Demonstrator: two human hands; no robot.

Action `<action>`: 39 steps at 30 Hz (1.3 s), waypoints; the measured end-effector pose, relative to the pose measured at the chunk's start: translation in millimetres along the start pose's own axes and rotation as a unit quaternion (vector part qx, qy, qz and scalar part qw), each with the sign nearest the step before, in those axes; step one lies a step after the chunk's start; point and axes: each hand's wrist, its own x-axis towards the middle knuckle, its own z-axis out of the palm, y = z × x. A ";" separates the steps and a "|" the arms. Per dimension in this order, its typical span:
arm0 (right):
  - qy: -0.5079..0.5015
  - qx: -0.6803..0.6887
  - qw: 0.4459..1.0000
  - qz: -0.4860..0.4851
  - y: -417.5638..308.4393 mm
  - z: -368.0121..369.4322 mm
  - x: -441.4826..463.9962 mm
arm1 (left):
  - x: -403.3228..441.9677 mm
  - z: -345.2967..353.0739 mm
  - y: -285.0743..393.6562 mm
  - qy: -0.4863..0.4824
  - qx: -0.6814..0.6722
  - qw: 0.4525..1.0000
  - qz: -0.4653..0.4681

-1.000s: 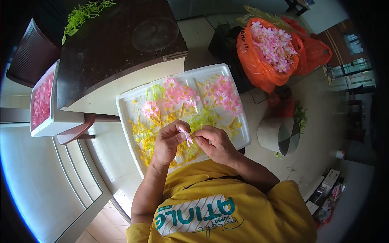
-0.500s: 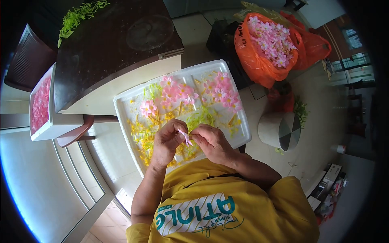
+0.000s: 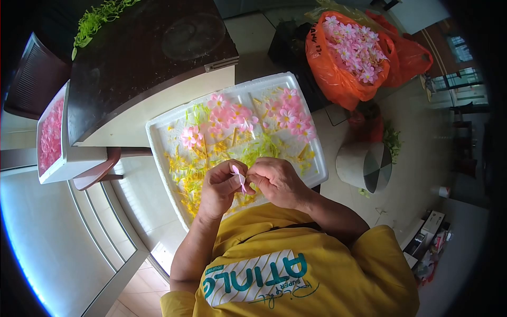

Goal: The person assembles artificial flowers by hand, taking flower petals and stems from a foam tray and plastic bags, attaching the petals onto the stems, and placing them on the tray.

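My left hand (image 3: 219,186) pinches a pink artificial flower (image 3: 238,177), its petals turned edge-on between my two hands. Close against it, my right hand (image 3: 274,182) has thumb and fingertips pressed together at the flower's side; what they grip is too small to make out. Both hands hover over the near part of a white foam tray (image 3: 158,158). Inside the tray lie pink flowers (image 3: 227,116) in clusters, yellow flower pieces (image 3: 193,182) strewn at the left, and green stem pieces (image 3: 262,149) just beyond my right hand.
A dark table (image 3: 121,79) with green strands (image 3: 97,21) stands at the back left. Beside it is a white foam box (image 3: 66,158) of pink petals. An orange plastic bag (image 3: 338,84) full of pink flowers sits at the back right, and a round stool (image 3: 354,166) is at the right.
The flower between my hands has turned, so its petals now stand more upright. My hands stay close together in almost the same spot. The view has shifted slightly.
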 end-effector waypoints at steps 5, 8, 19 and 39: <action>-0.037 0.008 0.999 0.012 2.6 -2.9 -1.3 | 0.6 -6.1 -2.5 -0.029 -0.040 0.998 -0.029; -0.036 0.024 0.999 0.032 3.5 -0.5 -2.5 | -1.6 -3.4 -1.5 -0.008 -0.034 0.999 -0.027; -0.035 0.035 0.997 0.058 8.6 2.5 -4.3 | -0.7 -3.4 -3.2 0.027 -0.021 0.998 -0.044; -0.012 0.262 0.941 0.216 2.1 8.7 -8.7 | 3.1 -2.5 -15.0 -0.004 -0.071 0.996 0.055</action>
